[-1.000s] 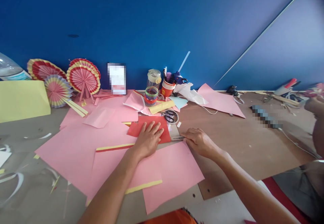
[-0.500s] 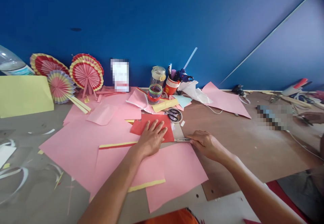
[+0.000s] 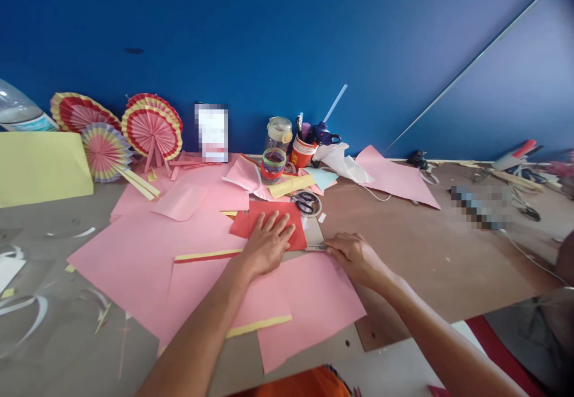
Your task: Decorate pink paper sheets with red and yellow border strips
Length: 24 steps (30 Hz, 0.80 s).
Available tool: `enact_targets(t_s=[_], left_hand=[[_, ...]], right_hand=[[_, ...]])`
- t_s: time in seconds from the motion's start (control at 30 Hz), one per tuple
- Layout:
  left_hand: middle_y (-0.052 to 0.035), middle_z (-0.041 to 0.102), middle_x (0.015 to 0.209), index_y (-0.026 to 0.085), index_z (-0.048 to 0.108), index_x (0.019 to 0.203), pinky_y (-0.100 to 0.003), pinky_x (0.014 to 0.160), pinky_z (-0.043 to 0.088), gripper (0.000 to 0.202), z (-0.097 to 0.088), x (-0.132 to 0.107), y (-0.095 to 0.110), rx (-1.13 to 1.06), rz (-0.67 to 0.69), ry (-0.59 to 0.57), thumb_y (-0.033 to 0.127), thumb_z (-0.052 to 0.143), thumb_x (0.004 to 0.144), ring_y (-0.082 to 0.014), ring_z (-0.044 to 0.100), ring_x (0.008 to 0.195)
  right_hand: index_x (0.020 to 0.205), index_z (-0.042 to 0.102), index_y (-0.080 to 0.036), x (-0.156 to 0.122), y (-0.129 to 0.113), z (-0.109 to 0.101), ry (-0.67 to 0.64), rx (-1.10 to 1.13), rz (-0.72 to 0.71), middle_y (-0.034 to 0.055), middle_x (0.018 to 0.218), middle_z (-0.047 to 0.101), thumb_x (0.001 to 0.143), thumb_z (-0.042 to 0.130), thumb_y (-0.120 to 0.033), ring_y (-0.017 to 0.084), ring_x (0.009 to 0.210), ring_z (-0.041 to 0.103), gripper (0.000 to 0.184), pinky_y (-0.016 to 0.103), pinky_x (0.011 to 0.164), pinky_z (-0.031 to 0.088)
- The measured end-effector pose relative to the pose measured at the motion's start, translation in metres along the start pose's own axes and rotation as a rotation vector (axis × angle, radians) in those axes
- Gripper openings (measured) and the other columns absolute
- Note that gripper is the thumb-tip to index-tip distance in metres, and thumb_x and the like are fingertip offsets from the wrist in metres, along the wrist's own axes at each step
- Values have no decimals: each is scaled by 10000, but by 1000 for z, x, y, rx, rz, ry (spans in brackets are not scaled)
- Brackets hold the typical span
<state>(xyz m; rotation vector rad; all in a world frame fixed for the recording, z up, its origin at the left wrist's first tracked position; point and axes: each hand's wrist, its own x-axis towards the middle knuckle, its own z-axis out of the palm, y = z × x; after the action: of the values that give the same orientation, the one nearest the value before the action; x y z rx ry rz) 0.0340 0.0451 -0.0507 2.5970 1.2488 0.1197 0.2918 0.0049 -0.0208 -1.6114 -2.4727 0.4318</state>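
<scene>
Here, clock centred on the red rectangular paper sheet (image 3: 299,232), 12 toward the blue wall (image 3: 269,38). The sheet lies flat at the middle of the work. Left hand (image 3: 264,250): palm down on the sheet, fingers spread wide, pinning it and grasping nothing. Right hand (image 3: 354,256): fingers closed round a slim silver-grey metal cutter (image 3: 316,248), its tip at the sheet's 4 o'clock corner. Whether the blade is under or beside that edge is too small to tell.

Edges: the near edge runs roughly level, in line with the cutter. At 5 o'clock, just beside it, a pink paper sheet (image 3: 323,307) reaches toward the front of the grey table (image 3: 49,223). Larger pink sheets (image 3: 147,259) spread toward 9 o'clock.

Room: at 2 o'clock, near the sheet's right edge, black-handled scissors (image 3: 305,202) lie close, with a small white paper scrap (image 3: 321,218) beyond. The flat brown board (image 3: 403,241) opens from the right hand toward 3 o'clock, giving it sideways travel as far as the pixelated dark oblong object (image 3: 478,205), well apart. At 12, a jar wrapped in coloured bands (image 3: 272,167) crowds the far side.
</scene>
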Motion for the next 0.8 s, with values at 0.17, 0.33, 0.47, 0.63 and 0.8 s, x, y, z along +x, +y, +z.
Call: enact_targets(t_s=[0.17,0.33,0.47,0.63,0.8], left_hand=[[-66,264,1547,245,380,1409,-577,1136,145,465,3,0,-1,-12,7,14,304,347,949,-302,154,1434],[-72,243,1554,233,379,1412,-579,1135,144,471,3,0,-2,-22,2,-2,315,331,951,-317,145,1434],[-66,264,1547,240,385,1407,-574,1137,145,466,-1,-1,0,-38,5,-14,314,343,949,-311,144,1436],[-66,273,1544,246,387,1404,-578,1135,142,462,-5,-1,2,-54,-11,-16,310,351,947,-310,147,1435],[-73,287,1538,230,396,1401,-579,1132,146,462,-7,-1,2,-67,-3,-33,334,320,957,-315,161,1431]], right_hand=[[1020,681,-222,2,-3,3,16,42,-4,60,848,678,937,388,-269,196,824,619,307,333,768,427],[994,687,-225,1,-7,4,30,-4,-21,59,834,675,931,395,-260,197,794,621,301,337,753,420],[999,685,-218,0,-8,3,54,-27,-17,60,813,676,933,392,-248,193,776,624,302,334,744,417],[981,685,-205,5,-12,4,24,-15,-36,68,835,689,930,392,-243,190,780,628,299,331,740,410],[993,683,-214,10,-19,13,56,-12,-42,69,829,689,943,389,-262,191,779,620,302,327,740,403]])
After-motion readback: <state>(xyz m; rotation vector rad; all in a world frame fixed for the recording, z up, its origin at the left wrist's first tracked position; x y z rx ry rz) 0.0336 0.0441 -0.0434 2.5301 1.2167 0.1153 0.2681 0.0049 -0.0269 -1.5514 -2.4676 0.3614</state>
